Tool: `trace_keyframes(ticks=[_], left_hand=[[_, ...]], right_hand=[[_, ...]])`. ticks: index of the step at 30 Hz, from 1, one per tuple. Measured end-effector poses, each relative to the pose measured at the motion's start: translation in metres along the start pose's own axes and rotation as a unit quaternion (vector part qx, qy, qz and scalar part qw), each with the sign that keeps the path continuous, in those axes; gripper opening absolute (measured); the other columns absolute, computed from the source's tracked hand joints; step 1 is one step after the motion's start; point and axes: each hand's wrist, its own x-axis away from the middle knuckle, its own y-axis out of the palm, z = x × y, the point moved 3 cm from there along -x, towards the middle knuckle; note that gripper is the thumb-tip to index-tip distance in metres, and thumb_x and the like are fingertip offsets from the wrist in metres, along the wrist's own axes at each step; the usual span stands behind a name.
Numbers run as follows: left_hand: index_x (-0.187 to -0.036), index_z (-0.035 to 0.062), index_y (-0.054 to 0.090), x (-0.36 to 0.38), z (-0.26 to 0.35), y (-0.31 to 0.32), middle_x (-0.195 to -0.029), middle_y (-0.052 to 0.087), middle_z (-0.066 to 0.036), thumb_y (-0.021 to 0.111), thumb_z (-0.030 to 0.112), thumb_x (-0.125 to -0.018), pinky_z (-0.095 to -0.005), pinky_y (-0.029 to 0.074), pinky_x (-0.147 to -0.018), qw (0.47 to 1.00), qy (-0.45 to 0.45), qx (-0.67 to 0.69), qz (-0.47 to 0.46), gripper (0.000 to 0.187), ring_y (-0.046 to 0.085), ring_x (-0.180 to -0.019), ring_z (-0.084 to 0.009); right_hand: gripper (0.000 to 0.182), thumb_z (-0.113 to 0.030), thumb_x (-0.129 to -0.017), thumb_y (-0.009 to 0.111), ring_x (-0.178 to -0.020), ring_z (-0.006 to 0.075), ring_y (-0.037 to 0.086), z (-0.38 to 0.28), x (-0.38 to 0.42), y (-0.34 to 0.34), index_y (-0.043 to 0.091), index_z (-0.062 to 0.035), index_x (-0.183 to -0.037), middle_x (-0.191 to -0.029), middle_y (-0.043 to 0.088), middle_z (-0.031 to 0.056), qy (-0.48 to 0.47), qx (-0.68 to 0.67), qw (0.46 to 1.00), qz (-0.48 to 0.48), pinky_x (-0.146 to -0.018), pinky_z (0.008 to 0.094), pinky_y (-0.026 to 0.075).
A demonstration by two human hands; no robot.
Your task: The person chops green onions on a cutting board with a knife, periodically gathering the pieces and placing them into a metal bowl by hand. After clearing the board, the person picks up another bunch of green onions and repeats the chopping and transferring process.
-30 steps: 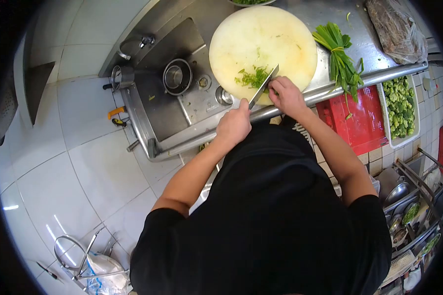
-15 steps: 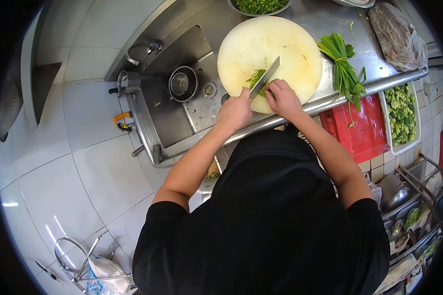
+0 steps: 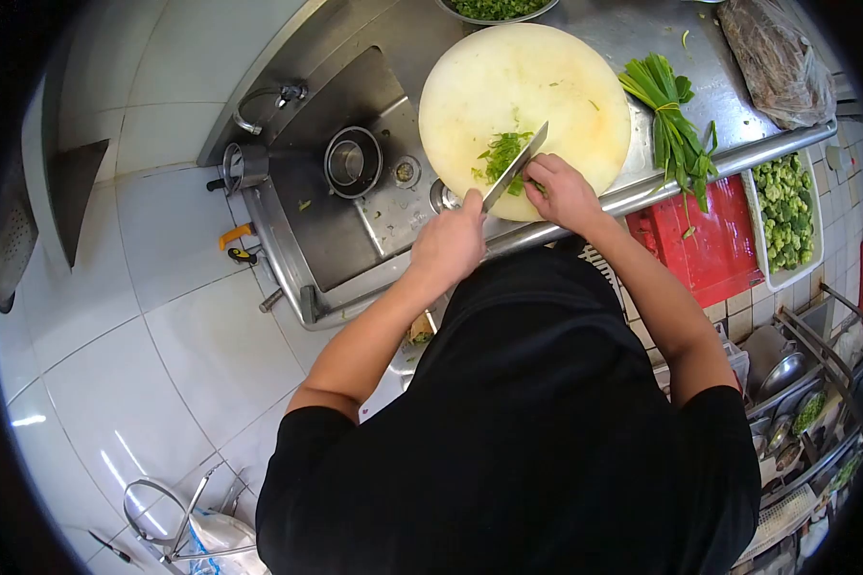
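My left hand [image 3: 449,240] is closed round the handle of a kitchen knife [image 3: 518,165], whose blade slants across the round cutting board [image 3: 518,72]. On the blade's left side lies a small heap of chopped greens [image 3: 501,153]. My right hand [image 3: 560,192] rests at the board's near edge with fingers curled, just right of the blade. A bit of green stalk shows under its fingertips; most of what it holds is hidden. To the right of the board, a bunch of leafy greens [image 3: 674,125] hangs partly over the counter's edge.
A steel sink [image 3: 316,240] with a dark pot [image 3: 353,161] is at left. A bowl of chopped greens [image 3: 497,10] stands behind the board. At right are a plastic-wrapped bundle [image 3: 775,67], a red crate [image 3: 710,259] and a white bin of broccoli [image 3: 784,216].
The heap of chopped greens is larger and more spread out. My right hand has shifted slightly to the right, and the knife stays beside it. The whole view has shifted a little.
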Motion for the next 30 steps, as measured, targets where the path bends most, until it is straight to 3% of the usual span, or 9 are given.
trace_keyframes(ticks=[4,7,12,14,17,23,28,30], left_hand=[[-0.108,0.0035,0.047,-0.004,-0.005,0.027,-0.077,0.066,-0.029,0.051,0.020,-0.097,-0.0585,0.050,-0.070,0.999,-0.037,0.016,-0.008,0.020,0.066,-0.077,-0.0483],[-0.108,0.0033,0.047,-0.019,0.000,0.015,-0.078,0.066,-0.029,0.052,0.020,-0.097,-0.0585,0.050,-0.071,1.000,0.011,0.004,0.011,0.021,0.066,-0.077,-0.0486],[-0.109,0.0029,0.047,0.008,0.001,0.010,-0.081,0.066,-0.029,0.051,0.020,-0.097,-0.0579,0.051,-0.072,0.999,-0.033,0.009,-0.031,0.021,0.066,-0.081,-0.0481],[-0.109,0.0026,0.047,-0.004,-0.005,0.031,-0.079,0.066,-0.029,0.051,0.020,-0.097,-0.0587,0.050,-0.072,0.999,-0.030,0.040,0.013,0.021,0.066,-0.078,-0.0482],[-0.110,0.0030,0.047,-0.012,0.006,0.014,-0.078,0.065,-0.030,0.053,0.022,-0.097,-0.0607,0.048,-0.071,1.000,-0.011,0.021,0.006,0.024,0.063,-0.077,-0.0520],[-0.108,0.0021,0.047,-0.002,-0.004,0.038,-0.077,0.064,-0.031,0.053,0.022,-0.097,-0.0607,0.048,-0.071,0.998,-0.032,0.047,0.023,0.023,0.063,-0.076,-0.0517],[-0.108,0.0023,0.046,-0.005,0.008,0.018,-0.075,0.064,-0.031,0.052,0.021,-0.097,-0.0608,0.048,-0.071,0.999,0.006,0.023,0.030,0.022,0.063,-0.075,-0.0517],[-0.107,0.0020,0.046,0.009,0.002,0.028,-0.076,0.066,-0.028,0.053,0.021,-0.097,-0.0589,0.050,-0.070,1.000,-0.013,0.008,0.009,0.023,0.066,-0.075,-0.0484]], right_hand=[[0.011,-0.007,-0.082,0.066,-0.088,0.0331,0.061,0.002,0.001,0.005,0.062,-0.0036,-0.092,-0.091,0.060,0.0129,-0.011,0.006,1.000,-0.014,-0.076,0.0415,0.052],[0.012,-0.009,-0.085,0.065,-0.087,0.0319,0.060,0.002,0.005,0.002,0.061,-0.0040,-0.095,-0.089,0.059,0.0124,-0.011,0.017,1.000,-0.010,-0.076,0.0414,0.052],[0.012,-0.010,-0.086,0.064,-0.087,0.0320,0.060,0.002,0.003,0.003,0.060,-0.0042,-0.095,-0.090,0.058,0.0122,-0.029,0.020,0.999,-0.004,-0.076,0.0415,0.052],[0.011,-0.011,-0.087,0.064,-0.087,0.0321,0.060,0.003,0.004,0.003,0.060,-0.0043,-0.095,-0.091,0.058,0.0125,-0.029,0.022,0.999,-0.022,-0.076,0.0415,0.052],[0.011,-0.010,-0.086,0.067,-0.086,0.0339,0.060,-0.001,0.007,0.000,0.060,-0.0037,-0.093,-0.091,0.057,0.0136,-0.044,0.023,0.999,-0.010,-0.075,0.0417,0.052],[0.013,-0.014,-0.088,0.064,-0.089,0.0306,0.060,0.003,0.010,0.004,0.060,-0.0045,-0.096,-0.092,0.058,0.0119,-0.045,0.048,0.998,0.000,-0.077,0.0404,0.052],[0.011,-0.012,-0.089,0.062,-0.091,0.0304,0.060,0.001,0.010,-0.002,0.061,-0.0040,-0.096,-0.094,0.058,0.0116,-0.038,0.059,0.997,0.008,-0.078,0.0402,0.052],[0.011,-0.012,-0.089,0.061,-0.091,0.0305,0.060,0.002,0.016,-0.002,0.061,-0.0038,-0.096,-0.094,0.058,0.0114,-0.035,0.058,0.998,0.013,-0.078,0.0403,0.052]])
